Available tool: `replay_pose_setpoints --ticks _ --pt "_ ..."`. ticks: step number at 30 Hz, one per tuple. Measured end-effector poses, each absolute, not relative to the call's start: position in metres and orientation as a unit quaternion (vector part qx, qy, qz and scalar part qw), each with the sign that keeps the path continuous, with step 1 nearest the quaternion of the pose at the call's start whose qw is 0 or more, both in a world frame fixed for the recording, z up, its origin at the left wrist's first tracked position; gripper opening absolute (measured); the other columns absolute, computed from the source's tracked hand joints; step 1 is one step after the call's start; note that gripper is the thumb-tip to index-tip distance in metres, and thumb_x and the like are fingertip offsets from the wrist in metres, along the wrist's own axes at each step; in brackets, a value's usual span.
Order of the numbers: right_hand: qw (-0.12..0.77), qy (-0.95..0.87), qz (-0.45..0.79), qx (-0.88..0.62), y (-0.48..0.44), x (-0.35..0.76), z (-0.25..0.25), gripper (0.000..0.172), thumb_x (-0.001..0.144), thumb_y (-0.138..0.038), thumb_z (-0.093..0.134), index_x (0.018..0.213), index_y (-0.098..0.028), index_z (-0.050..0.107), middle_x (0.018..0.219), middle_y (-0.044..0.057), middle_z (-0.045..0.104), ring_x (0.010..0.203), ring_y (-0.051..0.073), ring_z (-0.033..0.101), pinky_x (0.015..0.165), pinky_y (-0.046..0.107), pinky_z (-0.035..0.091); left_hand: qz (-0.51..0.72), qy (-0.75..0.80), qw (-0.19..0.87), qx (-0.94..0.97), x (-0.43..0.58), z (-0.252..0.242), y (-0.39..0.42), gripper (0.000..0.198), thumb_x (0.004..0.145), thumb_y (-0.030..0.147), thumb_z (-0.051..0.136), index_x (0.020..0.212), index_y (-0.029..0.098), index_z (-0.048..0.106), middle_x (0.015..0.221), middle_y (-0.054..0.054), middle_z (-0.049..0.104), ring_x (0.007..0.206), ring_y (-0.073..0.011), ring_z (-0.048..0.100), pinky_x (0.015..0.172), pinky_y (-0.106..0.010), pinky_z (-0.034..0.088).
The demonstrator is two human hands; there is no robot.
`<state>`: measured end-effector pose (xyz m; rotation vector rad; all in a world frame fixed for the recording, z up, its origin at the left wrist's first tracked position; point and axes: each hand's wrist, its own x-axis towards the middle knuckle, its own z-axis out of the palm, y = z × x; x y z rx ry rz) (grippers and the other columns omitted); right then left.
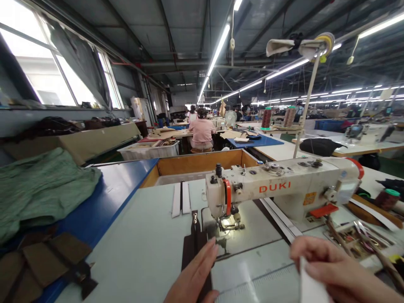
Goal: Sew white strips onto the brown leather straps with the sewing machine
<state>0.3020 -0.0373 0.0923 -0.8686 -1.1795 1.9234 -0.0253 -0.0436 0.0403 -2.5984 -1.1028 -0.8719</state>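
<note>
My left hand (194, 273) lies with fingers stretched out over a dark brown piece (188, 248) with a zipper (195, 219) at its far end. This piece rests on the pale table just left of the needle area. In my right hand (337, 263), a white strip (311, 284) is pinched between thumb and fingers at the front right. The sewing machine (249, 185) stands beyond both hands, its lamp lighting the presser foot (232, 224). Two white strips with a dark band between them (181, 200) lie behind the zipper piece.
Long white-edged strips (280, 219) run under the machine arm. A tray (362, 237) with scissors and small parts sits at right. Brown zippered pieces (52, 261) and green cloth (44, 189) lie on the blue surface at left. A person in pink (202, 131) sits ahead.
</note>
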Motion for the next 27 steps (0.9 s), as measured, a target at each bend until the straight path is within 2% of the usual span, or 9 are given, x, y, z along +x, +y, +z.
replay_pose_setpoints --ticks 3,8,11,13,15,17,19,22,27 --pt "0.345 -0.537 0.706 -0.307 -0.008 0.233 0.081 0.037 0.071 -0.041 0.078 0.093 -0.017 0.063 0.064 -0.004 0.056 0.047 0.005 0.050 0.045 0.015 0.040 -0.297 -0.330 0.081 -0.892 -0.021 0.038 -0.046 0.066 0.094 0.026 0.043 0.151 0.020 0.012 0.146 -0.018 0.042 0.130 -0.0234 0.047 0.094 -0.033 0.051" --pt "0.369 -0.666 0.555 -0.336 0.020 0.148 0.043 0.028 0.083 -0.038 0.064 0.101 -0.017 0.059 0.065 -0.005 0.057 0.051 0.009 0.054 0.051 0.021 0.047 -0.260 -0.335 0.112 -0.898 -0.043 0.025 -0.048 0.055 0.096 0.020 0.035 0.149 0.030 0.024 0.129 -0.006 0.062 0.115 -0.0180 0.060 0.090 -0.026 0.053" --pt "0.385 -0.681 0.500 -0.371 0.021 0.137 0.031 0.031 0.083 -0.026 0.063 0.112 -0.016 0.058 0.090 0.004 0.065 0.071 0.015 0.062 0.068 0.031 0.054 -0.274 -0.371 0.153 -0.874 -0.067 0.018 -0.041 0.052 0.096 0.019 0.033 0.147 0.025 0.030 0.125 -0.007 0.064 0.110 -0.0178 0.063 0.093 -0.027 0.051" --pt "0.376 -0.728 0.443 -0.364 0.014 0.145 0.028 0.038 0.081 -0.022 0.064 0.118 -0.015 0.058 0.113 0.011 0.063 0.098 0.022 0.062 0.090 0.041 0.049 -0.270 -0.393 0.197 -0.857 -0.078 0.016 -0.034 0.050 0.095 0.020 0.032 0.145 0.020 0.034 0.126 -0.010 0.064 0.110 -0.0182 0.063 0.094 -0.028 0.051" --pt "0.322 -0.818 0.362 -0.309 0.003 0.159 0.028 0.045 0.081 -0.028 0.068 0.123 -0.015 0.058 0.131 0.015 0.056 0.123 0.027 0.049 0.107 0.045 0.036 -0.240 -0.401 0.230 -0.854 -0.080 0.015 -0.027 0.048 0.094 0.019 0.031 0.142 0.014 0.039 0.125 -0.012 0.064 0.110 -0.0191 0.063 0.095 -0.029 0.051" --pt "0.229 -0.892 0.306 -0.244 -0.009 0.172 0.029 0.060 0.081 -0.042 0.069 0.132 -0.015 0.053 0.143 0.016 0.046 0.136 0.029 0.036 0.114 0.045 0.025 -0.201 -0.398 0.257 -0.857 -0.075 0.013 -0.022 0.048 0.092 0.016 0.030 0.137 0.010 0.044 0.125 -0.015 0.064 0.112 -0.0207 0.062 0.096 -0.032 0.050" --pt "0.148 -0.920 0.292 -0.217 -0.019 0.180 0.030 0.073 0.082 -0.050 0.066 0.142 -0.014 0.042 0.148 0.017 0.038 0.140 0.029 0.030 0.116 0.045 0.019 -0.160 -0.404 0.260 -0.862 -0.067 0.008 -0.019 0.048 0.089 0.015 0.032 0.134 0.008 0.047 0.128 -0.017 0.062 0.116 -0.0240 0.060 0.099 -0.037 0.049" --pt "0.106 -0.939 0.249 -0.215 -0.024 0.180 0.029 0.074 0.088 -0.052 0.058 0.146 -0.013 0.034 0.150 0.017 0.036 0.140 0.027 0.030 0.117 0.042 0.017 -0.115 -0.422 0.215 -0.873 -0.057 -0.003 -0.014 0.048 0.086 0.014 0.035 0.131 0.008 0.050 0.130 -0.018 0.059 0.120 -0.0265 0.056 0.099 -0.040 0.049" --pt "0.146 -0.971 0.078 -0.176 -0.018 0.171 0.015 0.051 0.095 -0.046 0.050 0.128 -0.007 0.052 0.131 0.016 0.057 0.122 0.025 0.049 0.110 0.038 0.031 -0.097 -0.419 0.190 -0.883 -0.054 -0.014 -0.013 0.046 0.084 0.008 0.032 0.123 0.007 0.056 0.128 -0.020 0.061 0.123 -0.0267 0.054 0.096 -0.039 0.052"
